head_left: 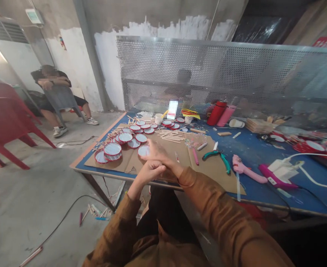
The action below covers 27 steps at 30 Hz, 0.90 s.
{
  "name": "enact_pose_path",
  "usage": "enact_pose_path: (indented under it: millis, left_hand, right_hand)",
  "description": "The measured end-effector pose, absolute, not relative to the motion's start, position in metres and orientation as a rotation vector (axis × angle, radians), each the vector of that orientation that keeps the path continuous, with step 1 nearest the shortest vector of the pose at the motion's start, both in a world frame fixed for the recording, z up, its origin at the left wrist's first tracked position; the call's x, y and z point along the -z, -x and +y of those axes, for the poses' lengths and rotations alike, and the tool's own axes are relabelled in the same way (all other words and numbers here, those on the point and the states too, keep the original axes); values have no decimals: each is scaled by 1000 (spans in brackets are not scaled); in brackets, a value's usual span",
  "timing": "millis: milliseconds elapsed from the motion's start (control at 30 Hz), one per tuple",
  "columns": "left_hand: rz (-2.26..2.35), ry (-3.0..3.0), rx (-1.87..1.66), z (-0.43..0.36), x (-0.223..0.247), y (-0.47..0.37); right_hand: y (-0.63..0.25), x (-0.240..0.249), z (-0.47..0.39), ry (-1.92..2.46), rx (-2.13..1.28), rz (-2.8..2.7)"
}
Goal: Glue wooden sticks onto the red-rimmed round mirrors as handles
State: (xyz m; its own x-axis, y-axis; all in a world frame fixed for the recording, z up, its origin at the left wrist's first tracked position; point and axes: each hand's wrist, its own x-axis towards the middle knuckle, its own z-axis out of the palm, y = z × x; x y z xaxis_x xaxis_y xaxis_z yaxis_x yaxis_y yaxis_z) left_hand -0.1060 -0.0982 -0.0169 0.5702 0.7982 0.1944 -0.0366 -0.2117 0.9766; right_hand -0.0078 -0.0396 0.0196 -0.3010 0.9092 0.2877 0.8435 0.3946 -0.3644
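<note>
My right hand [157, 152] reaches across brown cardboard [213, 174] on a blue-topped bench [252, 148], its fingers bent around the right side of a pale-faced disc [143, 151]. Those fingers are partly closed; whether they pinch the rim or merely rest against it, I cannot tell. My left hand [149, 172] crosses in front of the right wrist, fingers curled and thumb out, nothing visible in its grasp, the palm side hidden from view.

The disc is over the cardboard, just right of a cluster of red-rimmed discs [112, 149] that overlap one another near the bench's left end. Good handling here, in my judgement, means taking the disc by its rim, keeping fingertips off the pale face and setting it down flat rather than edge first. A gap from the cluster should spare the leaning pieces a slide. Crossed wrists look cramped; the left would serve better opposite the right, steadying the far rim. Wooden sticks [170, 136] lie loose beyond my knuckles, where a wide sweep could scatter them. My right sleeve [200, 183] is best kept clear of the teal-handled pliers [224, 162].
</note>
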Motion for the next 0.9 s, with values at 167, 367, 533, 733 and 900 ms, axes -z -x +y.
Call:
enact_pose_path:
  millis: [167,367,533,733,900]
  left_hand:
    - [780,-1590,-1038,-96,18,100]
    - [1005,-1848,-1035,-94,19,81]
    - [1162,-2237,-749,-106,12,67]
    - [1247,-2402,-564,-112,3,60]
    - [1165,-2412,-549,-108,4,65]
  right_hand:
    - [-76,-32,-68,1375,-273,-1816]
    - [-144,-17,-120,1458,-456,-1783]
    - [-141,11,-142,1512,-529,-1856]
    - [-140,21,-143,1430,-496,-1927]
    - [-139,19,-149,1419,-412,-1973]
